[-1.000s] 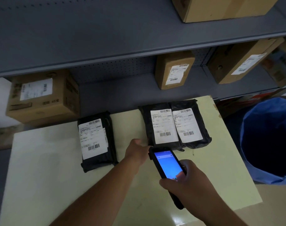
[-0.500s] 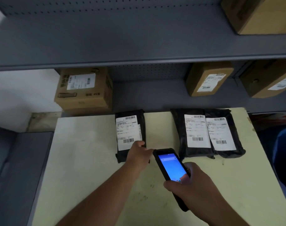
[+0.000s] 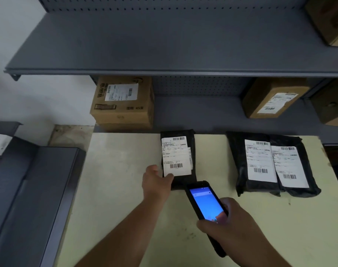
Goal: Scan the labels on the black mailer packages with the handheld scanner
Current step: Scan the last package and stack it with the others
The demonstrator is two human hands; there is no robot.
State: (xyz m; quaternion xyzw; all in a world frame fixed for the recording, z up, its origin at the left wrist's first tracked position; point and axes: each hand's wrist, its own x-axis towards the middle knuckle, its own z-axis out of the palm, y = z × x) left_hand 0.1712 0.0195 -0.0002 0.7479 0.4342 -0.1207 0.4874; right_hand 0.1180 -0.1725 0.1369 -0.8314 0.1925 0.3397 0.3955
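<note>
Three black mailer packages with white barcode labels lie on the pale yellow table point(image 3: 116, 189). One mailer point(image 3: 191, 137) sits alone at the middle back; my left hand point(image 3: 156, 182) grips its near left corner, thumb on the label. Two more mailers lie side by side to the right, the left one point(image 3: 237, 162) partly overlapped by the right one point(image 3: 307, 166). My right hand point(image 3: 233, 230) holds the black handheld scanner point(image 3: 204, 203), blue screen lit, its top end just below the lone mailer.
Grey metal shelving point(image 3: 164, 54) runs behind the table. Cardboard boxes stand on the lower shelf: one at the left point(image 3: 123, 108), one at the right point(image 3: 270, 97), others at the far right edge. A dark grey surface point(image 3: 29, 189) lies left of the table.
The view has swung left, so the mailers sit further right. My left hand went from beside the pair to the lone mailer and took hold of its corner. The scanner followed.
</note>
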